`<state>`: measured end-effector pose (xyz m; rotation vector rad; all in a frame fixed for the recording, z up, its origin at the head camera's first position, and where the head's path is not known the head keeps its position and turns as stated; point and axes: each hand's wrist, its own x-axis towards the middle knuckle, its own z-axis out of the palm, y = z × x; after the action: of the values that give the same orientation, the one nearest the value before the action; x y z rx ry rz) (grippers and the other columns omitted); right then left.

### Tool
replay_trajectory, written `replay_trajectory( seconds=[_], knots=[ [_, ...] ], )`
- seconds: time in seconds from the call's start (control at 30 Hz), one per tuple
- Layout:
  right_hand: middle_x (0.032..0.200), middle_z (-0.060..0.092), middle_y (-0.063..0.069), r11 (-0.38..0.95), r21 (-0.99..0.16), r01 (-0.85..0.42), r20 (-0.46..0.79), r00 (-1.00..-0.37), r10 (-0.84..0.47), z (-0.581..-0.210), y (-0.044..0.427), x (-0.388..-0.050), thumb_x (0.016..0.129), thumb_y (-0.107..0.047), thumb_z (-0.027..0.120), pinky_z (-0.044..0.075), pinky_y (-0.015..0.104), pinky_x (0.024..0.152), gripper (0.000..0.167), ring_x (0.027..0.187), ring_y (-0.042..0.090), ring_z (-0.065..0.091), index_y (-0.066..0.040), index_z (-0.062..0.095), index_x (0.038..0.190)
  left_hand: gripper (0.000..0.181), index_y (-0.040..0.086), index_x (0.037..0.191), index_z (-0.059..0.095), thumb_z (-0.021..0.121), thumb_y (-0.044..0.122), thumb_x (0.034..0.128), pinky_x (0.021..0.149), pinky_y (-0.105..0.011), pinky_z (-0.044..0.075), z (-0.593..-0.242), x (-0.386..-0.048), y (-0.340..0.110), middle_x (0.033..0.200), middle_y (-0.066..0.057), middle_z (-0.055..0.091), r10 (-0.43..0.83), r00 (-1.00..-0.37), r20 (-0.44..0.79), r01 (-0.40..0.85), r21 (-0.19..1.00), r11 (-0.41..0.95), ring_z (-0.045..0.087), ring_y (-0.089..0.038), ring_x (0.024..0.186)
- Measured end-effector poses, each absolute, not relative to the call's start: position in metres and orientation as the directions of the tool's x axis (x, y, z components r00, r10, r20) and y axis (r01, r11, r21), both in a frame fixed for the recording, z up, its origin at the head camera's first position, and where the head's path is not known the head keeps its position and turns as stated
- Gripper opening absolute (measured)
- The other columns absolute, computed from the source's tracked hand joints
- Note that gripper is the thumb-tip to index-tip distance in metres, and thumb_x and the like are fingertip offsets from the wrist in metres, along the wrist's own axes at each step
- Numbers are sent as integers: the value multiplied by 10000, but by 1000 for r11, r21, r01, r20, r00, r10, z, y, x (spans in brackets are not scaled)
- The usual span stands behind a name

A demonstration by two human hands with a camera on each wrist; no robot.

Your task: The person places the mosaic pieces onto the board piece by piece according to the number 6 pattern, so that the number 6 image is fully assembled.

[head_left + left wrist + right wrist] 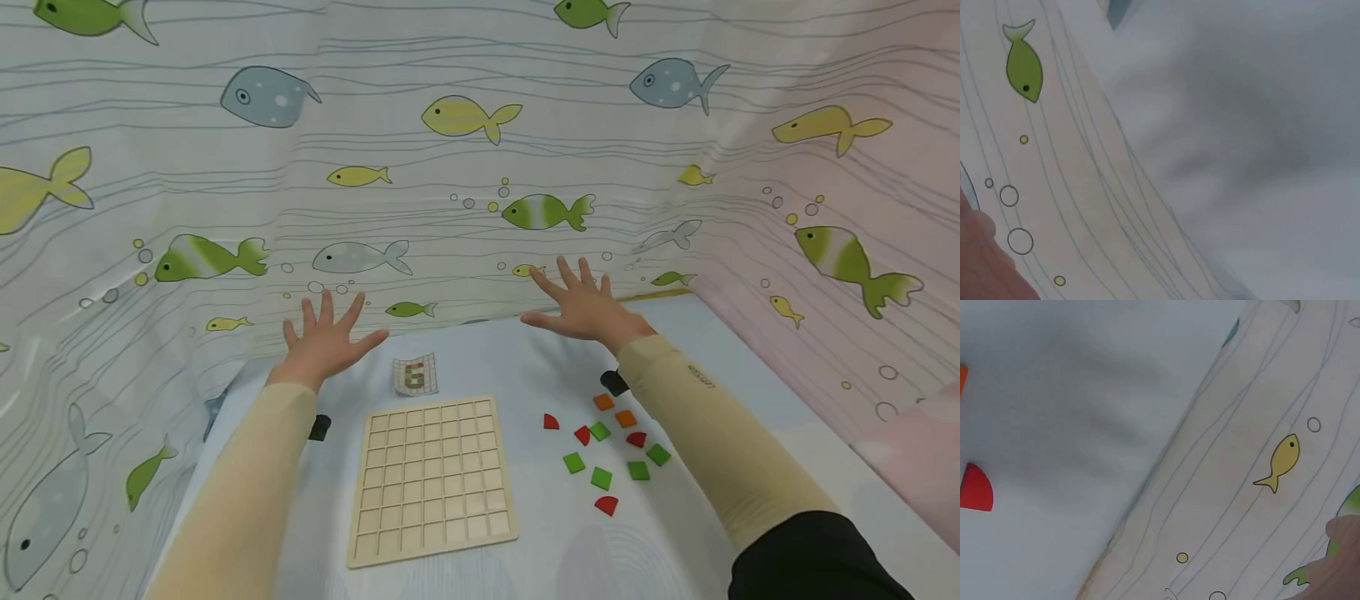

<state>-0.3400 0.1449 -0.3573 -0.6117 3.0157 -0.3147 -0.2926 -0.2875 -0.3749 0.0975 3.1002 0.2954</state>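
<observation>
Both hands are unoccupied: the left hand (318,343) and the right hand (585,310) are spread wide, fingers apart, near the far edge of the bench (487,358), before the fish-print curtain (390,67). The wrist views catch only a small part of each hand. The wooden board (435,483), divided into square cells, lies between the forearms; to its right, loose on the bench, are red quarter-round pieces (607,505), green squares (602,477) and orange squares (626,418). Chief hazard, in this inspector's judgement: the right sleeve (697,417) passes close beside the outermost green and orange squares in the head view, and a low or sideways draw of that arm could scatter them. The small dark object (614,382) beneath the right wrist, near an orange square, could catch it likewise; actual clearance cannot be told. Second: the pieces look thin and lie flat, so fingertips may slide them instead of lifting them, and a grab at the red piece just beside a green square could shift both. Third: the patterned card (415,375), beyond the board, appears curled at its edges; a brush from the left hand could displace it. Fourth: nothing visible fastens the board, so uneven pressure or a knock from the left sleeve (240,500) could skew it.
</observation>
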Motion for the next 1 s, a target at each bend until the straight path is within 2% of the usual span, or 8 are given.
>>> replay_trajectory(
  seconds=[0.3, 0.6, 0.8, 1.0],
  knots=[
    [1645, -70, 147, 895, -178, -410, 36, -911, -410, -385, 148, -322, 815, -888, 293, -20, 760, 1072, 945, 1450, 464, -147, -401, 37, 1583, 977, 353, 1587, -36, 318, 866, 834, 978, -793, -166, -398, -272, -300, 1587, -229, -226, 53, -999, 3, 53, 178, 983, -271, -499, 1389],
    [1646, -59, 145, 876, -191, -442, 45, -896, -442, -412, 151, -290, 863, -844, 273, 15, 734, 1097, 903, 1456, 477, -103, -358, 61, 1595, 955, 373, 1584, -34, 340, 849, 846, 1024, -767, -132, -419, -248, -296, 1611, -202, -185, 77, -997, 18, 79, 240, 968, -253, -458, 1414],
    [1646, 45, 145, 850, -232, -472, 69, -880, -470, -426, 152, -268, 927, -769, 287, 68, 692, 1127, 833, 1470, 464, -14, -312, 114, 1601, 958, 353, 1593, -6, 396, 818, 859, 1056, -760, -37, -431, -229, -298, 1627, -213, -84, 101, -995, 24, 104, 288, 952, -110, -501, 1444],
    [1619, 191, 166, 829, -277, -485, 97, -873, -478, -445, 154, -252, 978, -687, 315, 153, 648, 1142, 766, 1465, 446, 127, -257, 191, 1599, 956, 303, 1606, 34, 470, 754, 884, 1068, -741, 58, -446, -203, -305, 1614, -241, 127, 112, -993, 27, 114, 336, 935, 57, -513, 1447]
  ],
)
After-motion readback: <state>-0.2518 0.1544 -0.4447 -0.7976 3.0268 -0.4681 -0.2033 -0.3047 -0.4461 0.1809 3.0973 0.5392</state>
